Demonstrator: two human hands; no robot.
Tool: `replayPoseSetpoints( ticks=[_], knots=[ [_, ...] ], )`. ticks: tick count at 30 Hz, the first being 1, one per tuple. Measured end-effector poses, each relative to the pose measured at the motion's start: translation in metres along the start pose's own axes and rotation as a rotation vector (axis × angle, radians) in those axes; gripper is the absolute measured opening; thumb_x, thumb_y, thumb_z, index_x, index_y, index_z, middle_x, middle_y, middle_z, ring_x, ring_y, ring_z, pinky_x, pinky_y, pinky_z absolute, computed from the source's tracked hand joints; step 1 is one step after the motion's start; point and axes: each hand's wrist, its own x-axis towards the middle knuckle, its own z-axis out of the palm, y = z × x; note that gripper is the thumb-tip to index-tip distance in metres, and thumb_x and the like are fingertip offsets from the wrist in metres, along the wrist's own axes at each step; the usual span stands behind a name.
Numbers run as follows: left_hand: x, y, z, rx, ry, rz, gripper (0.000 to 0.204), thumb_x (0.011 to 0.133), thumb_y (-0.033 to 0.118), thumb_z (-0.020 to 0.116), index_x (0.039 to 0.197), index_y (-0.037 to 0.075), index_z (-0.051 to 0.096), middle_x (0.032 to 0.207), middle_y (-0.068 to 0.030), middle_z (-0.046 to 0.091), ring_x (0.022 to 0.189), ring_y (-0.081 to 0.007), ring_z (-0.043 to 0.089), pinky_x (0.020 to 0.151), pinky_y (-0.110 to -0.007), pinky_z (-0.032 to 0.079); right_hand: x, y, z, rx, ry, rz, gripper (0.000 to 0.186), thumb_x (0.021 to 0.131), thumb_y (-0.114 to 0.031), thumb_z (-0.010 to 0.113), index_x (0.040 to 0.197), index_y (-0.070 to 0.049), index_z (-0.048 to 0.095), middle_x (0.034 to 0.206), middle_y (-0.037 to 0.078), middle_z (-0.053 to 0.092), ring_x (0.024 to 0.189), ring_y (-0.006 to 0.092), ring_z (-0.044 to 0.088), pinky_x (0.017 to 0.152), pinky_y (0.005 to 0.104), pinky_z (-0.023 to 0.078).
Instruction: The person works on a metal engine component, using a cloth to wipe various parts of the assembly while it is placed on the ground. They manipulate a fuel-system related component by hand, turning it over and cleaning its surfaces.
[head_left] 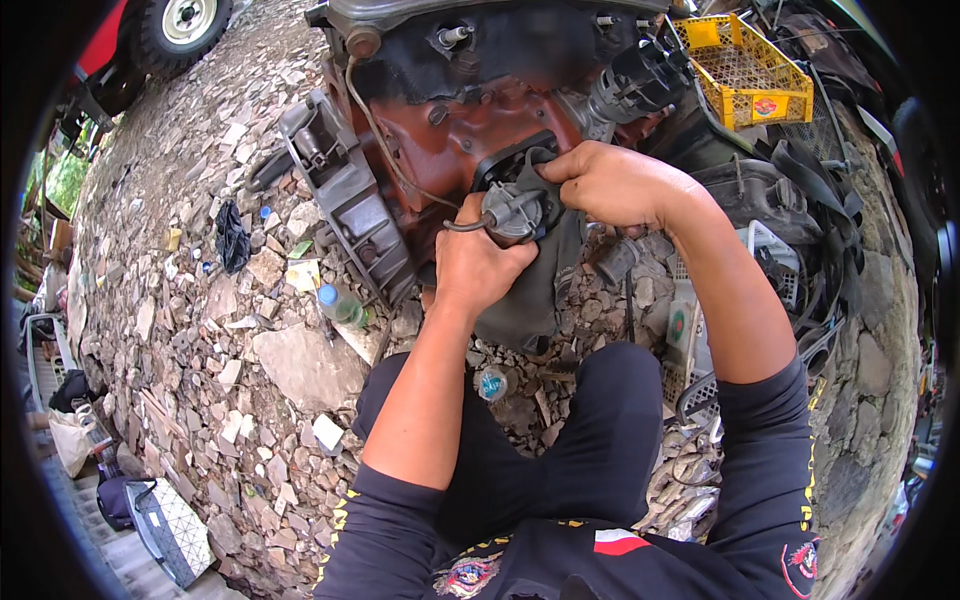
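Note:
A reddish-brown engine block [430, 140] with a black upper part stands in front of me. My left hand [475, 262] is closed around a round grey metal fuel pump [514, 212], held close to the block's side. A short dark hose stub sticks out of the pump to the left. My right hand [610, 185] pinches a dark grey rag [535, 295] at the pump's upper right edge. The rag hangs down behind the pump and between my forearms. A thin metal pipe [375, 125] runs down the block toward my left hand.
A finned metal casting [350, 205] leans left of the block. A black distributor [635, 85] juts out at its right. Beyond lies a yellow crate [745, 75]. A plastic bottle [340, 305], a cup [491, 384] and a black bag [232, 238] lie on the rubble ground [190, 330].

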Motion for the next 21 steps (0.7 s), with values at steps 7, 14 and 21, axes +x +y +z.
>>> replayPoseSetpoints(
  ticks=[7,14,21],
  knots=[
    [0.0,-0.002,0.001,-0.031,0.026,0.03,0.055,0.067,0.026,0.08,0.114,0.007,0.059,0.099,-0.0179,0.073,0.098,-0.0371,0.069,0.087,-0.043,0.054,0.005,-0.018,0.004,0.132,-0.049,0.106,0.025,0.087,-0.012,0.049,0.104,-0.006,0.068,0.062,0.006,0.051,0.04,0.0136,0.045,0.035,0.0306,0.035],
    [0.001,-0.005,0.005,-0.003,0.041,0.032,0.056,0.067,0.025,0.081,0.115,0.007,0.059,0.098,-0.0173,0.073,0.097,-0.0363,0.07,0.086,-0.043,0.054,0.003,-0.022,0.004,0.038,-0.027,0.078,0.034,0.087,-0.013,0.048,0.113,-0.009,0.07,0.069,0.011,0.063,0.047,0.0213,0.056,0.044,0.0365,0.045],
    [-0.001,-0.003,-0.002,0.013,0.022,0.012,0.059,0.066,0.025,0.081,0.117,0.006,0.058,0.101,-0.0181,0.073,0.098,-0.0364,0.07,0.087,-0.043,0.054,-0.008,0.022,0.034,-0.042,0.236,-0.209,0.045,0.089,-0.01,0.048,0.132,-0.001,0.06,0.094,0.023,0.069,0.081,0.0305,0.068,0.076,0.0389,0.053]
  ],
)
